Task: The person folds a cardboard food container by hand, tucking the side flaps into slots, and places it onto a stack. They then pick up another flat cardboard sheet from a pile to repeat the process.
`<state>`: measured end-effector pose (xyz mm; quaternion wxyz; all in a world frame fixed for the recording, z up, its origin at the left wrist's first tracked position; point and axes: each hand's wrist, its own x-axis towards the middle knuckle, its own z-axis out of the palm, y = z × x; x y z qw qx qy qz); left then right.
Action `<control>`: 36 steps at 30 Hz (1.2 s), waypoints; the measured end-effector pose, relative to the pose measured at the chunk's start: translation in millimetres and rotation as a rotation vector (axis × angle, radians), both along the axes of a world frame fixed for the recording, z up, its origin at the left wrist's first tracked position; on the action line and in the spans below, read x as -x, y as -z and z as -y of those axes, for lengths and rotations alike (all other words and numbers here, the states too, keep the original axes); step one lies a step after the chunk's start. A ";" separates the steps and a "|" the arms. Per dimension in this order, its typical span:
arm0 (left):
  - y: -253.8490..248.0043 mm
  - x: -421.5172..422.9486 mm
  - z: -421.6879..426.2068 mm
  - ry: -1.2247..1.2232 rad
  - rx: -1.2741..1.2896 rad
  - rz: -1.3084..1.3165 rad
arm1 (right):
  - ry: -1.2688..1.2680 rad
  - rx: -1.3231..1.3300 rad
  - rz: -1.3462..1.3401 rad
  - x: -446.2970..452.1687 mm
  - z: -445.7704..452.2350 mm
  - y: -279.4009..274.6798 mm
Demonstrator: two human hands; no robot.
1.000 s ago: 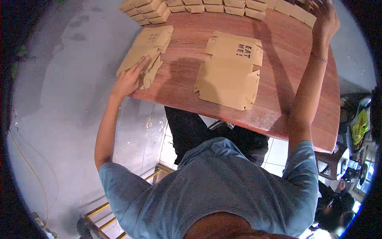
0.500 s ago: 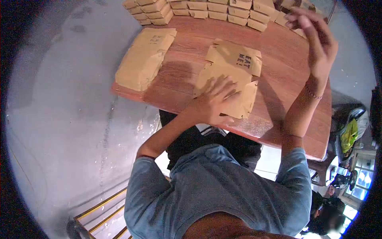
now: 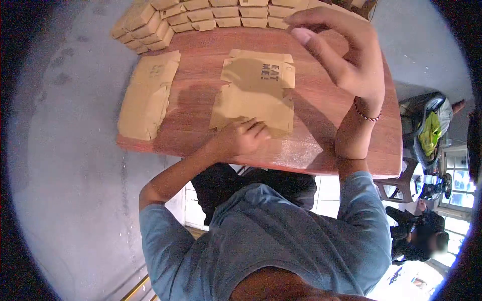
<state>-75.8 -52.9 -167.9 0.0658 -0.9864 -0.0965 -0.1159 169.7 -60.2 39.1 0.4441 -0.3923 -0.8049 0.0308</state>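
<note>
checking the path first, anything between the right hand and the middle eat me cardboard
Nothing visible stands between the right hand and the flat cardboard; the left hand is at the cardboard's near edge.

- A grey wall (image 3: 65,165) fills the left side of the frame; it bears darker patches in the upper left.
- The tabletop (image 3: 193,108) is reddish brown, with wood grain; light makes a shine near its front edge, and shadows lie across it.
- White floor tiles (image 3: 327,198) are visible below this edge.
- At the right stands brown furniture (image 3: 407,170) with an open frame.
- Near the right border, a window (image 3: 461,183) with panes is very bright.
</note>
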 end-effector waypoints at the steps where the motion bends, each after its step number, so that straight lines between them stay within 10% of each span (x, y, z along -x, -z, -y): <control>1: -14.4 0.9 -3.6 -0.022 0.129 0.119 | -0.009 -0.035 0.086 0.2 -1.5 -3.4; 10: -179.0 19.1 -27.6 -0.422 -0.051 0.704 | -0.334 0.139 -0.016 10.8 -1.3 5.7; 20: -211.2 -39.6 -35.5 -0.397 -0.316 0.925 | 0.239 -0.009 -0.310 13.3 -2.0 0.9; 22: -206.2 -41.8 -34.8 -0.274 -0.177 0.858 | 0.207 0.000 -0.701 14.6 -10.7 6.2; 36: -181.7 -53.0 -45.3 -0.032 0.524 0.679 | -0.100 -0.024 -0.600 30.5 -17.9 17.0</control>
